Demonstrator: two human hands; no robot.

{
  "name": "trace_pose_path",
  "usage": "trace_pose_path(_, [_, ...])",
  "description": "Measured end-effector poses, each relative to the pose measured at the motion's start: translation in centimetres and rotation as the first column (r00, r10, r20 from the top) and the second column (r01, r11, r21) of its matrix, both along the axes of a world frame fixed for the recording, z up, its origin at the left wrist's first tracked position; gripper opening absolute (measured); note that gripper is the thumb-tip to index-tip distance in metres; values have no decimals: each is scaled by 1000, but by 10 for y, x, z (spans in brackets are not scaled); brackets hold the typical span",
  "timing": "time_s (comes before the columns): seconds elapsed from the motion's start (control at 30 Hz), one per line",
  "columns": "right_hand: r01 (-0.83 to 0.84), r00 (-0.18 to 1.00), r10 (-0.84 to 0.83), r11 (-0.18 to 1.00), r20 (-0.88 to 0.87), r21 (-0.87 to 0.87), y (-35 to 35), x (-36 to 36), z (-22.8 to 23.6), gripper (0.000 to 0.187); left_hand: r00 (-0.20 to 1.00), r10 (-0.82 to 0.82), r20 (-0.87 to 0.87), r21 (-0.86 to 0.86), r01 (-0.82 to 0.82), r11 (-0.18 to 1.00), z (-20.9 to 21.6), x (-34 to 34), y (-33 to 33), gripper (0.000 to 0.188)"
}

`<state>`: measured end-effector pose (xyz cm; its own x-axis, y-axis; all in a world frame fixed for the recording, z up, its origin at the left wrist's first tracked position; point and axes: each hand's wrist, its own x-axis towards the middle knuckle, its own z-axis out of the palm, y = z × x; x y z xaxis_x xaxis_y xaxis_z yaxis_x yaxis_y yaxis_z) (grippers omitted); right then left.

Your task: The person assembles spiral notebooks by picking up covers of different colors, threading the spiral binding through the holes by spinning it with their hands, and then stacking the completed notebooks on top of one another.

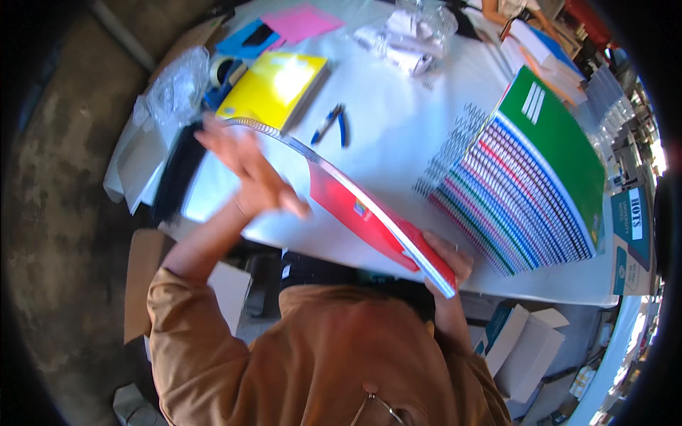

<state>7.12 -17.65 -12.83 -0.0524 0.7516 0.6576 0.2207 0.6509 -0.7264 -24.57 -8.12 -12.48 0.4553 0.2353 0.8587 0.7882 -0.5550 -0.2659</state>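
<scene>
A red-covered spiral notebook (355,206) stands tilted on its edge over the front of the table, its coil curving along the far left end. At its near right end my right hand (452,257) grips it, the fingers partly hidden behind the cover. My left hand (249,165), a little blurred, is held flat with fingers stretched beside the coil end; whether it touches the notebook I cannot tell. Beyond the notebook lie blue-handled pliers (330,126) and a yellow notebook (273,85). To the right rises a tall stack of spiral notebooks (522,181) with a green cover on top.
Clear plastic wrap (177,85), a tape dispenser (226,74) and black coils (174,174) lie at the table's left. Pink and blue sheets (298,23) and crumpled packaging (405,42) are at the back. Cartons (631,234) stand at the right. Another person's arm (494,11) shows far back.
</scene>
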Motion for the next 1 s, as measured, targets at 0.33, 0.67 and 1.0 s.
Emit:
trace_pose_path(0.33, [-80, 996, 82, 996, 40, -30, 3, -6, 0, 26, 992, 12, 129, 26, -15, 1000, 13, 11, 2, 115])
trace_pose_path(0.67, [-8, 998, 19, 982, 60, -187, 19, 12, 14, 19, 989, 9, 144, -136, 11, 991, 86, 22, 14, 41])
trace_pose_path(1.0, [-51, 994, 70, 978, 85, -205, 16, 18, 27, 21, 957, -35, 289, -373, 147, 916, 89, 45, 30, 29])
